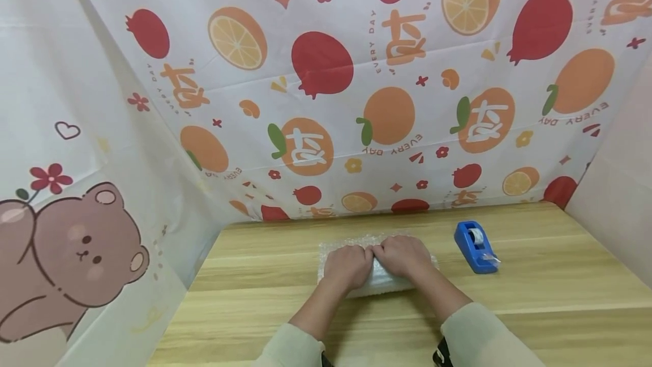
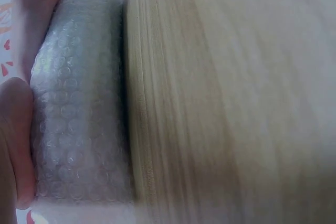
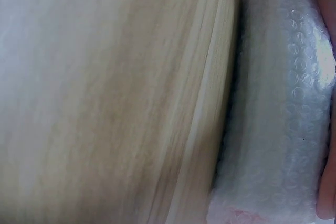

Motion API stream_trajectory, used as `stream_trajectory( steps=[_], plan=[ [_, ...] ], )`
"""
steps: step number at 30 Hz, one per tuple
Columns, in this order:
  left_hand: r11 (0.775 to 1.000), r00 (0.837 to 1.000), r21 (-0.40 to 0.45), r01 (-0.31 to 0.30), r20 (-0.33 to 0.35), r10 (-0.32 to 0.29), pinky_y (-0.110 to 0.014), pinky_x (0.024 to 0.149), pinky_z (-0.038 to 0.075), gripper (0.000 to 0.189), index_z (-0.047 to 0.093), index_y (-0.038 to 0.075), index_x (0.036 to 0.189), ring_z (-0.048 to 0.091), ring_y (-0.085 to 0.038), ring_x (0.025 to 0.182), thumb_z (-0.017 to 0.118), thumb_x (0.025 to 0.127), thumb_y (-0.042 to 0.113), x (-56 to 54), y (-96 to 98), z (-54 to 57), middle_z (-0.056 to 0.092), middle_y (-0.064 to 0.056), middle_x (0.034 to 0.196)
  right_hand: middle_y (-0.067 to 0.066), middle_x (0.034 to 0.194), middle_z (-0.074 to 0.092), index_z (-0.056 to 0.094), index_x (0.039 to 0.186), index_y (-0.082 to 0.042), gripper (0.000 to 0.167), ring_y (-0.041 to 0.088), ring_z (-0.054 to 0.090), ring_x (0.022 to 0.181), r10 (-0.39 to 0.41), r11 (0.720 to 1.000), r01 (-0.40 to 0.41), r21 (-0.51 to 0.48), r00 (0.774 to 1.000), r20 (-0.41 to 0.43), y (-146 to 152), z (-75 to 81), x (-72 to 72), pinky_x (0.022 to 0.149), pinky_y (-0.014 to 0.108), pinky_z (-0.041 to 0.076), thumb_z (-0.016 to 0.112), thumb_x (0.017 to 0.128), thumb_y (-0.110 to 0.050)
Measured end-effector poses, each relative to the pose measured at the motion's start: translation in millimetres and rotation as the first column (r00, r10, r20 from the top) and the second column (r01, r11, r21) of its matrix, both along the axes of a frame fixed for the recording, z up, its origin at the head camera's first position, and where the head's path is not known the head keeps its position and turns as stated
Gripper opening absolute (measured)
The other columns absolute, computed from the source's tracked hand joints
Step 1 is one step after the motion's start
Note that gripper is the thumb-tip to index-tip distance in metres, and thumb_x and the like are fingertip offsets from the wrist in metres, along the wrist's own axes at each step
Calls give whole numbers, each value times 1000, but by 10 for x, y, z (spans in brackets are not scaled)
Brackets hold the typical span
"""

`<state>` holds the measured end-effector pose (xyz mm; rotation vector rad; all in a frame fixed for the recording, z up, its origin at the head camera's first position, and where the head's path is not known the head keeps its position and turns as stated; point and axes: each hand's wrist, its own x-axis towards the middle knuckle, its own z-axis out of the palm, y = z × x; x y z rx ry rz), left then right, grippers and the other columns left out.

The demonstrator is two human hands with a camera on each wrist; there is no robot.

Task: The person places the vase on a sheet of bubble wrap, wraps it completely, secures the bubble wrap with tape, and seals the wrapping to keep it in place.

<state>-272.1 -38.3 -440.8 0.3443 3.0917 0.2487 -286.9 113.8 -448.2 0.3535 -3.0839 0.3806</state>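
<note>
A bundle of clear bubble wrap (image 1: 381, 279) lies on the wooden table, wrapped in a flat, rounded shape whose contents are hidden. My left hand (image 1: 350, 267) and right hand (image 1: 402, 255) grip it from above with curled fingers, side by side at its middle, thumbs close together. Seen from the left wrist, the bubble wrap (image 2: 79, 108) stretches along the tabletop with a thumb against its upper face. The right wrist view has the bubble-wrapped side (image 3: 268, 108) close up, with part of a hand (image 3: 328, 182) at the edge.
To the right of the bundle stands a blue tape dispenser (image 1: 476, 247) with a roll of clear tape and a loose tape end at its front. The wood-grain table (image 1: 254, 299) meets a fruit-print curtain (image 1: 326, 101) behind, and a bear-print curtain (image 1: 91, 242) hangs at left.
</note>
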Motion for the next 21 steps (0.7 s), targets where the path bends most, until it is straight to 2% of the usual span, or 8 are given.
stream_trajectory(
  steps=[3,10,17,21],
  plan=[
    [1000,1000,1,0,-3,0,-42,63,50,59,63,12,74,64,-24,76,23,104,43,2,3,-6,70,-7,89,-4,72,60,63,69,-23,46,17,56,69,-1,1000,1,-5,1000,-2,0,1,7,70,41,49,39,101,-45],
    [1000,1000,15,-3,-12,3,-43,65,50,58,66,12,78,66,-26,81,25,103,43,-8,-4,-22,71,-7,94,-4,71,57,59,65,-23,47,16,53,67,-4,1000,4,-1,1000,5,-3,16,17,70,40,48,38,101,-46],
    [1000,1000,26,-5,-20,6,-42,62,49,57,62,14,71,63,-24,74,26,102,44,-15,-8,-22,70,-7,90,-4,71,57,58,64,-23,47,16,52,68,1,1000,-1,2,1000,14,-6,31,20,71,41,48,38,102,-45],
    [1000,1000,29,-7,-25,8,-42,62,49,56,62,14,70,63,-25,74,28,103,43,-13,-13,-37,70,-7,89,-2,69,56,58,64,-21,47,17,52,65,-9,1000,9,-12,999,31,-8,20,27,66,39,46,38,101,-43]
  ],
)
